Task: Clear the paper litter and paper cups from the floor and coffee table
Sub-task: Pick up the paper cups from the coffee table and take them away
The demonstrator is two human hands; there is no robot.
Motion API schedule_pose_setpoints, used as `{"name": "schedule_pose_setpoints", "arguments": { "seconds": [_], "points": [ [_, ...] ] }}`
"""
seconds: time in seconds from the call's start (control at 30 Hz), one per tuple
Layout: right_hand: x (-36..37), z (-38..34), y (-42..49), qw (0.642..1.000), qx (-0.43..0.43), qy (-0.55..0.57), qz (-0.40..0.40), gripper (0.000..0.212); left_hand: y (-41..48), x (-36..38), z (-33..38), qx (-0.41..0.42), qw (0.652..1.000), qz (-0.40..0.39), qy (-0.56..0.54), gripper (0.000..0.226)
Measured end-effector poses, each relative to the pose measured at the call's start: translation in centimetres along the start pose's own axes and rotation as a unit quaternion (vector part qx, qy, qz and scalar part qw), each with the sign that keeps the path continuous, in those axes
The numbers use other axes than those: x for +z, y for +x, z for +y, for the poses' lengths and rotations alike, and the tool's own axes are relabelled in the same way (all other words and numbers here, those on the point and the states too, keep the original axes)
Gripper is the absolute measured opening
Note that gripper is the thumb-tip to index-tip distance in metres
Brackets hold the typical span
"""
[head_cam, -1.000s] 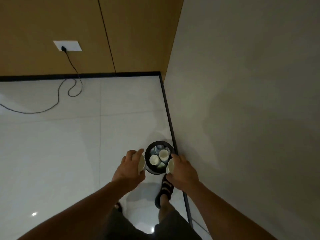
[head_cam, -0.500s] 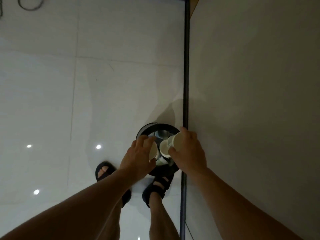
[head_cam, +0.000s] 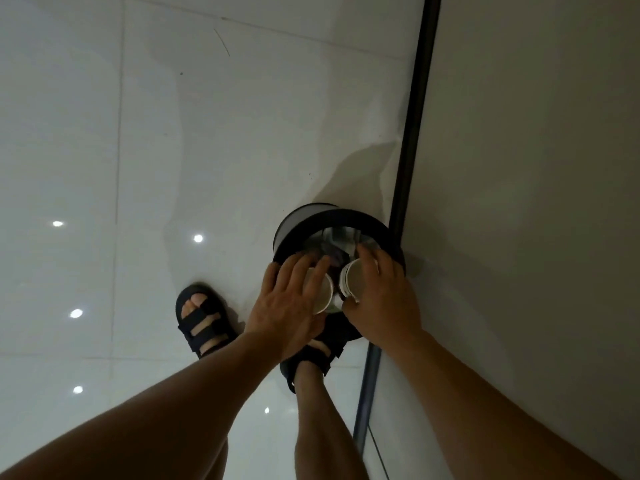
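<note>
A round black waste bin (head_cam: 294, 223) stands on the white tiled floor against the wall's black skirting. My left hand (head_cam: 287, 306) holds a white paper cup (head_cam: 320, 289) on its side over the bin's mouth. My right hand (head_cam: 381, 299) holds a second white paper cup (head_cam: 355, 277), also tipped sideways, so the two cups' mouths face each other. Crumpled litter (head_cam: 337, 242) shows inside the bin behind the cups. Both hands hide the near half of the bin.
A grey wall (head_cam: 519, 168) rises on the right, edged by a black skirting strip (head_cam: 412, 133). My two feet in dark sandals (head_cam: 202, 320) stand just before the bin. Glossy white floor tiles (head_cam: 138, 133) spread to the left.
The camera has tilted down and come closer to the bin. Both hands with their cups have lowered over the bin's mouth, cups turned sideways toward each other.
</note>
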State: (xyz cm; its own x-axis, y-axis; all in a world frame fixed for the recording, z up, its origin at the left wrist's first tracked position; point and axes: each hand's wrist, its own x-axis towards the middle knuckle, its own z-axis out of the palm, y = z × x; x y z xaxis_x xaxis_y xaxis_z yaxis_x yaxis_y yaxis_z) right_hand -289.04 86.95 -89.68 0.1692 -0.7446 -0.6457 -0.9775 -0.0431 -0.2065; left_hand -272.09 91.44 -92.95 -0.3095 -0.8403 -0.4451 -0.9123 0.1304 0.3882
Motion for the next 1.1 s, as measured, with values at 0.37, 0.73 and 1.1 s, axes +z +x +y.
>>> {"name": "schedule_pose_setpoints", "arguments": {
  "seconds": [0.37,0.73,1.1],
  "points": [
    [2.5,0.1,-0.7,1.000,-0.022,0.005,0.012,0.117,0.0,2.1,-0.4,-0.008,0.997,-0.037,0.072,0.102],
    [-8.4,-7.2,-9.0,0.998,-0.042,-0.048,-0.011,0.100,-7.8,-13.6,-2.0,-0.090,0.993,-0.040,0.057,0.095],
    [-19.3,-19.7,-21.9,0.991,-0.105,-0.082,0.001,0.092,-24.6,-30.6,-2.6,-0.170,0.982,0.054,0.054,0.085]
  ]
}}
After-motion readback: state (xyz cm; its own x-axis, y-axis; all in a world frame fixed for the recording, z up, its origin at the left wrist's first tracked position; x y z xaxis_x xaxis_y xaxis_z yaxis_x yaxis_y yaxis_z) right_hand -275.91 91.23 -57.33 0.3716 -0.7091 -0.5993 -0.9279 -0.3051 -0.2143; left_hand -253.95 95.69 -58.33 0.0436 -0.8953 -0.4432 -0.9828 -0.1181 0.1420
